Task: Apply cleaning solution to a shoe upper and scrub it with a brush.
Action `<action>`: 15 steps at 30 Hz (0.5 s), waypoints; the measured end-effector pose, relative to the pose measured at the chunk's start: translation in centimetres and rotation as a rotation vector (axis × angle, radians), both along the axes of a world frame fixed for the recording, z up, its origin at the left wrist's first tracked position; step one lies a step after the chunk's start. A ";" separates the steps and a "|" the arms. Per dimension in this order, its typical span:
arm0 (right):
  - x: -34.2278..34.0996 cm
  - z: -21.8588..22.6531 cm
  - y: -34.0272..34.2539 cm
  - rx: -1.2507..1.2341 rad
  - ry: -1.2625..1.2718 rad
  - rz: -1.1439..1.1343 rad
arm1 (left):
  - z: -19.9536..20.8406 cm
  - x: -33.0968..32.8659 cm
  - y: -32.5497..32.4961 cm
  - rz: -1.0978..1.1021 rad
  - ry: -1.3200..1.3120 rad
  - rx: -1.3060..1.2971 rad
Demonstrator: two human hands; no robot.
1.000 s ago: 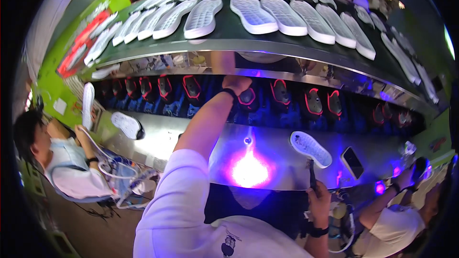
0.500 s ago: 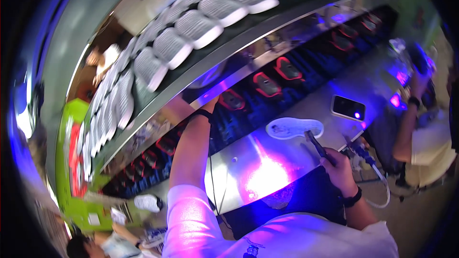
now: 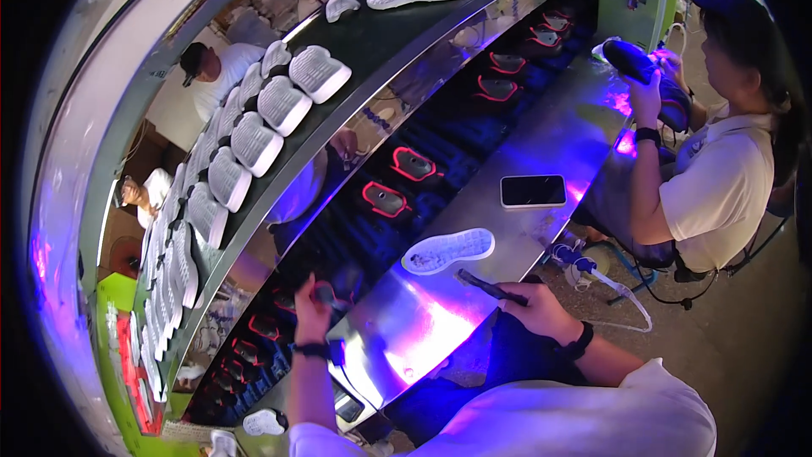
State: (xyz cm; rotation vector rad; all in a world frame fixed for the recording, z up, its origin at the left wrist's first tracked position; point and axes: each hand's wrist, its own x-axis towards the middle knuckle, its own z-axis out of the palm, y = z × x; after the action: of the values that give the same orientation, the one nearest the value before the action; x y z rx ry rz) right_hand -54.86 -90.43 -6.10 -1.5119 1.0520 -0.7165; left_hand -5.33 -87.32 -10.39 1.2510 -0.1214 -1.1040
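My left hand (image 3: 313, 313) is at the dark lower belt, its fingers closed at a dark shoe upper with a red edge (image 3: 326, 293); the grip is partly blurred. In my right hand (image 3: 541, 313) is a slim dark brush-like tool (image 3: 486, 286), held by its handle and pointing left. Just beyond the tool's tip, a pale shoe sole (image 3: 448, 251) lies flat on the metal worktop (image 3: 507, 224). The tip appears apart from the sole.
A phone (image 3: 533, 191) rests on the worktop. Several red-edged uppers (image 3: 385, 200) line the lower belt. Grey knit shoe parts (image 3: 258, 144) fill the upper belt. A co-worker (image 3: 719, 169) at the right holds a dark shoe (image 3: 630, 61). A white hose (image 3: 626, 292) hangs below.
My view has swung to the right. My left hand has drawn back toward me along the belt, with a red-edged upper now at its fingers. My right hand still holds the tool near the sole.
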 end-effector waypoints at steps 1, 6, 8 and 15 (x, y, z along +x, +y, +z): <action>0.1 0.0 -0.1 0.003 -0.016 0.028 | -2.8 1.2 4.9 -0.029 0.178 -0.150; 2.3 1.4 -0.6 -0.079 0.051 0.120 | 3.1 -7.6 12.6 -0.120 0.070 -0.078; 3.6 1.7 -1.1 -0.092 0.084 0.209 | 5.7 -9.7 12.7 -0.133 -0.394 -0.070; 5.9 5.6 0.7 -0.270 0.080 0.297 | 7.0 -16.5 15.8 0.022 -0.980 -0.255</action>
State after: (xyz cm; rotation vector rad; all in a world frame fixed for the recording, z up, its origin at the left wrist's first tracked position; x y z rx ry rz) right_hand -48.93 -89.75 -0.52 -1.8954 0.7865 -0.6089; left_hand -21.87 -71.54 -3.43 1.4499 -0.9507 -0.3523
